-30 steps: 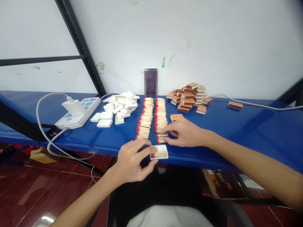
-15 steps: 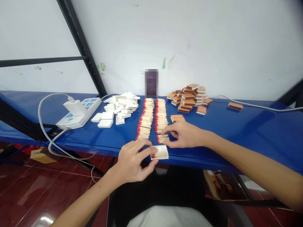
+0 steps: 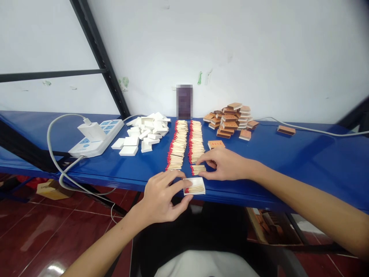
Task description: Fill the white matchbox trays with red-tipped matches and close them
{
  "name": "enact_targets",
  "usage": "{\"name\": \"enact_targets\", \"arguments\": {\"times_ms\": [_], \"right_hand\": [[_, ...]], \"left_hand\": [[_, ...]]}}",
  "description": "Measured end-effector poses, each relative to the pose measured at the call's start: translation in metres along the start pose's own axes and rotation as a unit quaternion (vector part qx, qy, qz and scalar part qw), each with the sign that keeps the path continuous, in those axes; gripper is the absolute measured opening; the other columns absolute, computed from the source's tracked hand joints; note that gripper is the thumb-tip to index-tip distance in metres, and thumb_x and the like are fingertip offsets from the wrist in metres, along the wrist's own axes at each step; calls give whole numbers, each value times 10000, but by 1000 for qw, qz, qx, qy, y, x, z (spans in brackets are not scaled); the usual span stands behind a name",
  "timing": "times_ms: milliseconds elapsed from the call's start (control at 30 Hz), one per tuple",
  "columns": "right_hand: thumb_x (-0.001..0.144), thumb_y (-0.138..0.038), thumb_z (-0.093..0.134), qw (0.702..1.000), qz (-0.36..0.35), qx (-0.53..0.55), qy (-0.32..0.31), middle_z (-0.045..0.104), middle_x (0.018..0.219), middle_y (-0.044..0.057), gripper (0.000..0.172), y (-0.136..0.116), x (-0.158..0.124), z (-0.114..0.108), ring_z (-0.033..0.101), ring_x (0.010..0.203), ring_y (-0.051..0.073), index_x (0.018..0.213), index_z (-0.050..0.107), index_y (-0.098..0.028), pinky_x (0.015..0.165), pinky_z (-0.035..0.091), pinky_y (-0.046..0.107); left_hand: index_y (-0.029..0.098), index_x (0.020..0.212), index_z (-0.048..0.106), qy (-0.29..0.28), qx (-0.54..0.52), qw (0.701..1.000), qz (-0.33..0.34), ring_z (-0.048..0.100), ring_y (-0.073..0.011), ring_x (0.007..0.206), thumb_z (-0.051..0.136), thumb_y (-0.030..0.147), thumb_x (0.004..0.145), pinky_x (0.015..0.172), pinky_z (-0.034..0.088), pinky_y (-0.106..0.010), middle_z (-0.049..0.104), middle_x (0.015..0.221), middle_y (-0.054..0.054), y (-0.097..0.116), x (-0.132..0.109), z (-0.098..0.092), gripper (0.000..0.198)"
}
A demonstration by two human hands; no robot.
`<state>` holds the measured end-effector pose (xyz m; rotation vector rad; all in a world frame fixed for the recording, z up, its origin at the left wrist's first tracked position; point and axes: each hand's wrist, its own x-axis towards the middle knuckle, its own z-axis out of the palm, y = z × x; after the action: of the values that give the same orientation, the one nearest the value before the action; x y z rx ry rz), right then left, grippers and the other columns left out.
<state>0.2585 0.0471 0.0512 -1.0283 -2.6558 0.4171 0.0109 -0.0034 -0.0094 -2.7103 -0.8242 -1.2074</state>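
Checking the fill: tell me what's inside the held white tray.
Inside the white tray, matches lie along the near side, red heads leftward. The left hand covers part of its left end; anything beneath is hidden.

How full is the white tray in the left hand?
Partly full: the white tray shows matches along its near side, with bare white bottom beyond them.

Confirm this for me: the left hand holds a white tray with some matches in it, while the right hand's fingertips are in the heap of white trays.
Wrong on the right hand: in the head view its fingertips are at the near end of the right-hand row of matches. The left hand does hold a white tray with some matches in it.
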Motion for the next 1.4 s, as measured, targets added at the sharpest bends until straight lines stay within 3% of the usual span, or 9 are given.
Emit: {"name": "enact_targets", "arguments": {"times_ms": [400, 600, 733, 867, 1067, 1400], "right_hand": [[882, -341, 638, 1000, 17, -4, -7, 594, 604, -25, 195, 2, -1, -1, 513, 561, 101, 928, 753, -191, 575, 318, 238], [892, -367, 628, 996, 39, -31, -70, 648, 658, 1, 191, -8, 8, -17, 544, 616, 130, 878, 743, -215, 587, 312, 255], [808, -250, 656, 988, 43, -93, -115, 674, 715, 19, 89, -18, 23, -29, 537, 620, 136, 820, 737, -215, 577, 296, 260], [749, -225, 656, 983, 24, -100, -155, 650, 650, 6, 66, -19, 35, -31, 498, 560, 121, 734, 712, -195, 549, 287, 261], [743, -213, 634, 990, -14, -61, -128, 636, 637, -23, 79, -10, 34, -25, 493, 550, 98, 761, 706, -185, 535, 276, 248], [727, -205, 646, 993, -8, -58, -106, 578, 593, -52, 46, -9, 20, -22, 469, 529, 86, 749, 683, -188, 593, 311, 242]], "left_hand": [[213, 1004, 702, 1, 0, 1000, 1, 700, -202, 862, 669, 260, 836, 734, 563, -328, 713, 1012, -65, 0, -1, -1, 178], [219, 990, 703, -7, -2, 1000, -8, 698, -191, 844, 660, 271, 841, 732, 562, -312, 712, 1002, -63, 2, 1, -2, 163], [216, 992, 701, -8, -2, 1000, -9, 699, -194, 841, 662, 275, 847, 725, 561, -317, 712, 1007, -65, 2, 1, -3, 161], [213, 1065, 686, -13, -3, 1000, -18, 708, -208, 871, 675, 281, 854, 746, 564, -333, 719, 1027, -66, 2, 1, -3, 221], [215, 1126, 654, -9, -15, 999, -28, 720, -222, 919, 685, 287, 868, 787, 571, -337, 741, 1043, -66, 2, 1, -4, 269], [225, 1163, 613, -33, -32, 997, -70, 721, -215, 965, 661, 318, 904, 844, 570, -322, 742, 1089, -59, 2, 5, -6, 279]]}}
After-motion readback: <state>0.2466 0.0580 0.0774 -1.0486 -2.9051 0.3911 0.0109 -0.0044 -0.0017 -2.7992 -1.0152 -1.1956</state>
